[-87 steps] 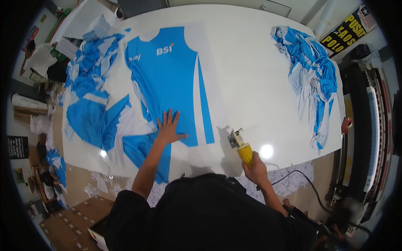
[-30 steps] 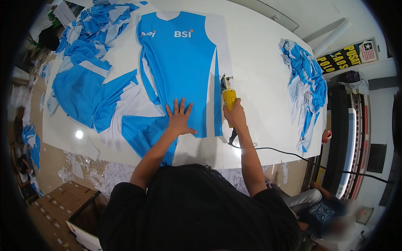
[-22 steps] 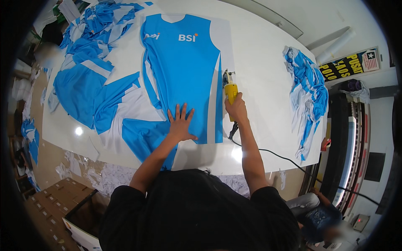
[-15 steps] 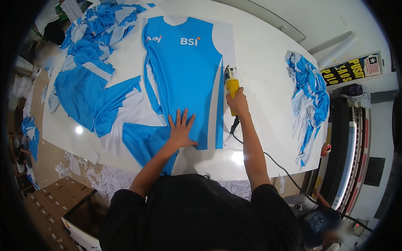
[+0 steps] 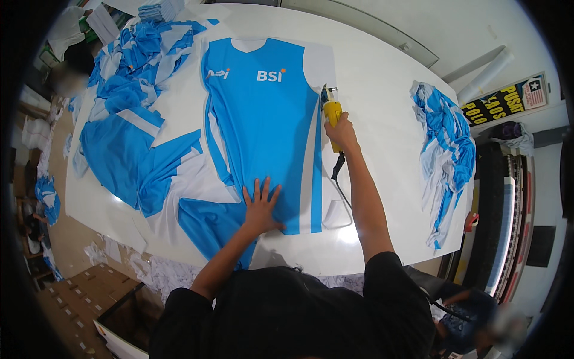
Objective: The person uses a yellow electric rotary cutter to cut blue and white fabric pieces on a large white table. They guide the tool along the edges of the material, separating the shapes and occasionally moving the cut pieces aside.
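Note:
A blue jersey panel (image 5: 257, 131) with a grey-white side stripe and a cut neckline lies spread on the white table (image 5: 382, 149). Pressed flat on its lower part is my left hand (image 5: 260, 210), fingers spread. My right hand (image 5: 342, 133) is wrapped round the yellow body of a corded electric fabric cutter (image 5: 332, 109). The cutter's metal head stands at the panel's right edge, by the bottom corner of the armhole. White material (image 5: 321, 63) shows beyond the armhole. From the cutter's rear a black cord (image 5: 339, 167) runs back toward me, partly hidden by my right forearm.
Crumpled blue and white cloth (image 5: 134, 66) and more jersey pieces (image 5: 113, 155) cover the left side. Another cloth heap (image 5: 445, 143) hangs near the right edge. Cardboard boxes (image 5: 78, 299) stand at lower left. Another person (image 5: 466, 314) is at lower right, beyond the table.
The cutter has moved away from me along the panel's right edge, up to the armhole corner. My left hand stays on the cloth. The whole view has shifted slightly.

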A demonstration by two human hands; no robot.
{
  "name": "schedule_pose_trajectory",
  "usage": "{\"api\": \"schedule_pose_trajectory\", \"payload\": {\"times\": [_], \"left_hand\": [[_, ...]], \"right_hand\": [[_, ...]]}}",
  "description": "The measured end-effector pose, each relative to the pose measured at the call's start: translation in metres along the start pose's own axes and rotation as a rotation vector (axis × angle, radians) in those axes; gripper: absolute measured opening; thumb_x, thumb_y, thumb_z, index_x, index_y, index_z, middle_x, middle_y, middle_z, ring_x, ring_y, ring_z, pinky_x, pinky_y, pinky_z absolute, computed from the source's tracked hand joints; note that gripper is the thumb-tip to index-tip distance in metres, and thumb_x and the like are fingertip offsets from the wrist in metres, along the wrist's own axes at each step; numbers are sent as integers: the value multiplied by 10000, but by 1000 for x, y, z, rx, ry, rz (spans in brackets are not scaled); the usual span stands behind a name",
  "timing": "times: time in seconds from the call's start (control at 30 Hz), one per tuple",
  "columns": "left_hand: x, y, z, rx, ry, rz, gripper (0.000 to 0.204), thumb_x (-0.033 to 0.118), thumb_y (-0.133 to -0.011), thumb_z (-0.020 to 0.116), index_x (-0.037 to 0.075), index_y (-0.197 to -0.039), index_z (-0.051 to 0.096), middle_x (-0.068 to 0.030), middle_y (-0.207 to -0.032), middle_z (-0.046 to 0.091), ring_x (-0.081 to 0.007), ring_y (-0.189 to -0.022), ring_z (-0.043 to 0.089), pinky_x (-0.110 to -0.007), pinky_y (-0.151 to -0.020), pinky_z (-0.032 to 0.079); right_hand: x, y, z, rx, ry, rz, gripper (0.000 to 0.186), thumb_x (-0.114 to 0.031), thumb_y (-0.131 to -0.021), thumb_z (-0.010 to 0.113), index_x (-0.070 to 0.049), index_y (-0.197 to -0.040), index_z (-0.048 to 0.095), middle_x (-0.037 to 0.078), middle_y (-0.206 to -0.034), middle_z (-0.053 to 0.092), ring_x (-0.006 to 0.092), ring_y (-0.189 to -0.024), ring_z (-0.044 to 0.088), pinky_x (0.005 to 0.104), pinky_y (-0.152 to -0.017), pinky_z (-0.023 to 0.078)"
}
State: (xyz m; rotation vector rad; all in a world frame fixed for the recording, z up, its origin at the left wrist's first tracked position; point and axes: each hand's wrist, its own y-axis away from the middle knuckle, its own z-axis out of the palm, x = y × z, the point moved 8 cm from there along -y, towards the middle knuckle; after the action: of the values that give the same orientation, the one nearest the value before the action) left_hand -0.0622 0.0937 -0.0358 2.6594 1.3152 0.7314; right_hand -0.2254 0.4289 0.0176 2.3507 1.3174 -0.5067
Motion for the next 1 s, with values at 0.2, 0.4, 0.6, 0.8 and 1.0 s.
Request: {"api": "schedule_pose_trajectory", "payload": {"times": [0.2,0.4,0.6,0.8,1.0], "left_hand": [[1,1,-1,22,-20,-1,1466,679,-466,923,232,-1672,219,-209,-1733,76,-506,-1579,21,-820,-1144,3],[-4,9,-3,-12,3,15,1429,640,-502,930,255,-1673,206,-186,-1737,94,-477,-1588,39,-802,-1164,14],[-39,84,-12,-188,-81,3,1281,558,-585,933,221,-1644,296,-193,-1726,143,-464,-1587,86,-764,-1196,14],[-42,88,10,159,15,-104,1227,534,-664,917,133,-1640,290,-229,-1713,143,-497,-1574,97,-765,-1192,61],[-18,76,2,-115,-24,-382,1323,500,-615,960,223,-1671,212,-214,-1728,61,-559,-1554,68,-832,-1131,87]], "right_hand": [[-9,-40,0,-1,-11,-3,644,-382,-873,691,91,-1222,426,373,-1020,694,505,-916,726,518,-789,615],[-6,-65,-1,3,18,4,706,-400,-866,698,103,-1278,422,358,-1040,702,494,-947,727,511,-823,610],[47,10,-20,-129,69,-86,568,-343,-916,669,69,-1232,438,340,-983,708,484,-909,728,533,-776,594],[82,108,-46,-182,138,-234,509,-322,-942,672,34,-1225,444,331,-963,698,499,-848,705,536,-737,579],[84,123,-50,-306,198,-333,539,-331,-947,664,42,-1264,439,309,-1058,680,470,-932,703,518,-806,574]]}}
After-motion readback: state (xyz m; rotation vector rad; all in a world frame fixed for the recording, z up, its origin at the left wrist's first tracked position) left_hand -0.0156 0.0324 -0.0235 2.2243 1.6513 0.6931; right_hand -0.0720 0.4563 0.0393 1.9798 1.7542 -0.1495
